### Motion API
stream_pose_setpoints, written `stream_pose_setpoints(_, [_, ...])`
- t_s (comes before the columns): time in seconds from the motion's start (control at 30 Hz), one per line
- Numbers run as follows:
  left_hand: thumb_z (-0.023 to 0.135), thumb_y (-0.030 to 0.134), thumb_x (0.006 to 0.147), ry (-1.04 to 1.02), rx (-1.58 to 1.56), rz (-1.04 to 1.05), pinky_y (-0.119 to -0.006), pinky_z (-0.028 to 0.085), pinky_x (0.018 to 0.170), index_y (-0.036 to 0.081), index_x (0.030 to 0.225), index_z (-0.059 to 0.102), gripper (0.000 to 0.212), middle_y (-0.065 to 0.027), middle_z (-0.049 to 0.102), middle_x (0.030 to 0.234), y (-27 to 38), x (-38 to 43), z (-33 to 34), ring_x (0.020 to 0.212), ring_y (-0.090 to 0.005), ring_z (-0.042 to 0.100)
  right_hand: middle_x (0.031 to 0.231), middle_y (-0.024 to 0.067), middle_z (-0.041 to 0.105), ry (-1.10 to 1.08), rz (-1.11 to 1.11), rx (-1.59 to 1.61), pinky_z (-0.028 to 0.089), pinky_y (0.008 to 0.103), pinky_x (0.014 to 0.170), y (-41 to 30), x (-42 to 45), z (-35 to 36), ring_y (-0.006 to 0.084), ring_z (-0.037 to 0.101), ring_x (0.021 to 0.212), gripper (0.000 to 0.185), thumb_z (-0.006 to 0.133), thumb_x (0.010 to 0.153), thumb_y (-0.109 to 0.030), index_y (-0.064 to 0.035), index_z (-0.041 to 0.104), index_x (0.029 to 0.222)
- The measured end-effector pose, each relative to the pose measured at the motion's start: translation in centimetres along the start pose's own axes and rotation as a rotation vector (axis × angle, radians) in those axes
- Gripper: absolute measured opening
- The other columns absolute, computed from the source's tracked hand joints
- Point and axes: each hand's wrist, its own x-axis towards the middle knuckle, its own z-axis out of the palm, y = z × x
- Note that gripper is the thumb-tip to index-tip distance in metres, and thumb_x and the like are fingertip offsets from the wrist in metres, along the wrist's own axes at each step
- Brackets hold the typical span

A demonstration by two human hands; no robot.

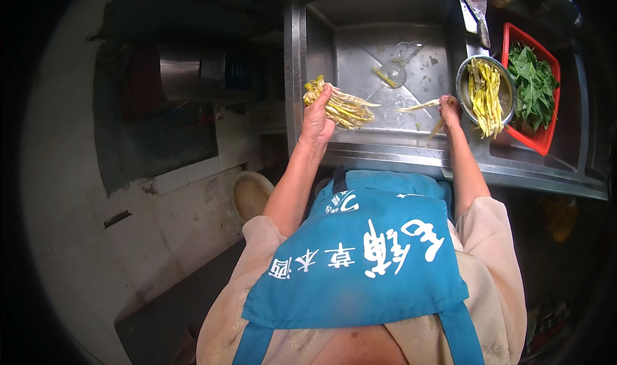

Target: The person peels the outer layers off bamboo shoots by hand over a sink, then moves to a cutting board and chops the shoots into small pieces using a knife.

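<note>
My left hand (pixel 318 112) grips a thick bundle of yellow-white vegetable strips (pixel 349 108) over the left side of a stainless steel sink (pixel 356 47). Their ends point right, toward the middle of the basin. Between the fingers of my right hand (pixel 450 109), at the sink's right edge, are a few pale strips (pixel 418 106); one sticks out to the left and another hangs down. Just right of that hand, a round metal bowl (pixel 463 97) holds more yellow strips (pixel 484 95), several draped over its near rim. A loose yellow piece (pixel 384 77) lies by the drain (pixel 396 71).
A red plastic basket (pixel 547 141) of green leaves (pixel 532 85) sits tilted over a second basin on the right. Behind the bowl, a metal scraper or spatula (pixel 477 8) lies on the sink divider. Small green scraps (pixel 434 61) dot the basin floor.
</note>
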Motion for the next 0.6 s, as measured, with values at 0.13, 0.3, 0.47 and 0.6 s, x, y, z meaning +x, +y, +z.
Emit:
stream_pose_setpoints(0.13, [0.068, 0.015, 0.085, 0.054, -0.031, -0.047, -0.034, 0.052, 0.08, 0.004, 0.098, 0.061, 0.018, -0.0066, 0.064, 0.091, 0.2, -0.4, -0.5, 0.085, -0.0176, 0.063, 0.073, -0.0009, 0.058, 0.047, -0.343, -0.323, 0.045, 0.0237, 0.059, -0.4, -1.3, 0.2, 0.0097, 0.055, 0.064, 0.009, 0.06, 0.085, -0.013, -0.006, 0.062, 0.091])
stream_pose_setpoints(0.3, [0.065, 0.011, 0.087, 0.02, 0.13, -0.072, -0.033, 0.053, 0.081, 0.004, 0.1, 0.061, 0.016, -0.0069, 0.064, 0.092, -1.2, -0.3, -1.1, 0.086, -0.0173, 0.063, 0.082, 0.0069, 0.066, -0.56, -0.309, -0.215, 0.049, 0.0293, 0.073, -8.7, -7.1, 4.1, 0.0139, 0.061, 0.078, 0.02, 0.063, 0.084, -0.013, -0.0035, 0.067, 0.101])
stream_pose_setpoints(0.47, [0.069, 0.012, 0.083, -0.039, 0.32, -0.077, -0.029, 0.052, 0.077, 0.002, 0.103, 0.061, 0.024, -0.0041, 0.064, 0.094, -2.6, -1.4, 1.1, 0.085, -0.013, 0.062, 0.084, 0.0102, 0.067, -0.872, -0.387, -0.213, 0.049, 0.0294, 0.074, -17.1, -14.8, 7.4, 0.014, 0.062, 0.08, 0.03, 0.066, 0.08, -0.011, -0.002, 0.064, 0.109])
stream_pose_setpoints(0.6, [0.07, 0.016, 0.084, -0.054, 0.404, -0.028, -0.026, 0.049, 0.078, 0.0, 0.106, 0.063, 0.028, -0.0037, 0.065, 0.096, -3.2, -1.7, 1.7, 0.085, -0.0118, 0.061, 0.079, 0.0154, 0.067, -0.834, -0.449, -0.336, 0.05, 0.033, 0.073, -19.1, -16.5, 8.3, 0.0179, 0.064, 0.076, 0.025, 0.066, 0.079, -0.017, -0.0004, 0.068, 0.098])
